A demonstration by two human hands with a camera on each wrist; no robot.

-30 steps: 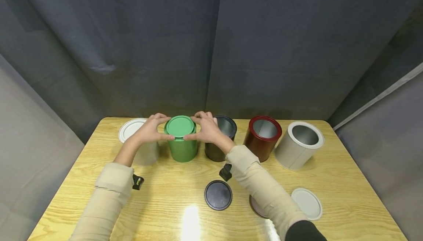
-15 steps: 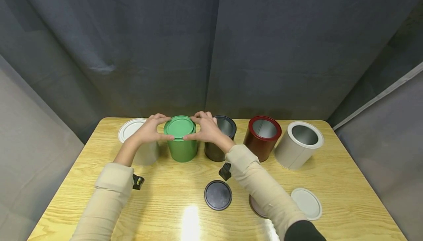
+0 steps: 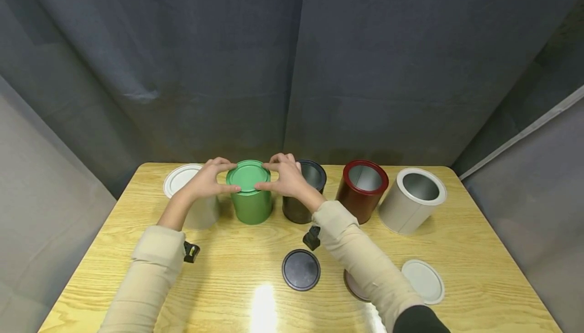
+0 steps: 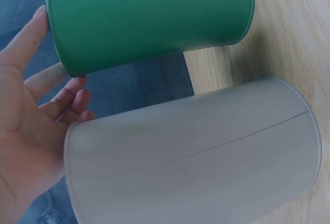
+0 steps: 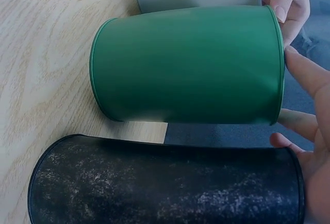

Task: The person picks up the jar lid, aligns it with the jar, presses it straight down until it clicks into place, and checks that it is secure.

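Observation:
In the head view a green can point(image 3: 252, 209) stands upright at the back of the table, with a green lid point(image 3: 248, 175) lying level in its top. My left hand point(image 3: 206, 178) touches the lid's left edge, thumb in front and forefinger behind. My right hand point(image 3: 286, 178) mirrors it on the right edge. In the left wrist view, the thumb and forefinger reach the rim of the can point(image 4: 149, 17) with fingers fairly straight. The right wrist view has the thumb and forefinger of the other hand at the rim of the can point(image 5: 185, 66).
A lidded white can point(image 3: 203, 214) stands to the left. On the right are an open black can point(image 3: 295, 210), a dark red can point(image 3: 353, 202) and an open off-white can point(image 3: 403, 211). A black lid point(image 3: 301, 269), a brownish lid point(image 3: 357, 286) and a white lid point(image 3: 424, 281) lie in front.
The green lid has shifted slightly right and now sits level within the can's rim. My right thumb has edged slightly right; my left hand has barely moved.

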